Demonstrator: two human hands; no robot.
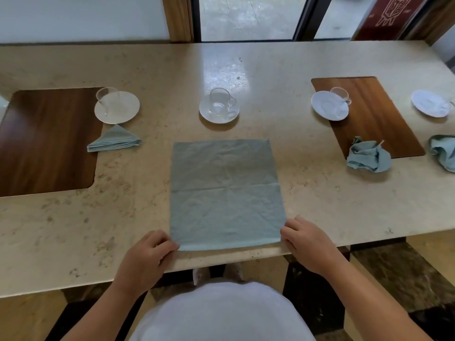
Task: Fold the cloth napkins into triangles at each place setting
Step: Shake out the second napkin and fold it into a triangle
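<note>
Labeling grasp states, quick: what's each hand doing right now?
Left hand: closed, pinching the near left corner of the flat napkin.
Right hand: closed, pinching its near right corner.

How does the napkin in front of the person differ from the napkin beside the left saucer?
The napkin in front of the person lies spread flat as a rectangle; the napkin beside the left saucer is already folded into a layered triangle. The flat one covers far more of the table than the folded one. The left hand and right hand hold the flat one's near corners; nobody touches the folded one. Both are the same pale blue-green cloth.
</note>
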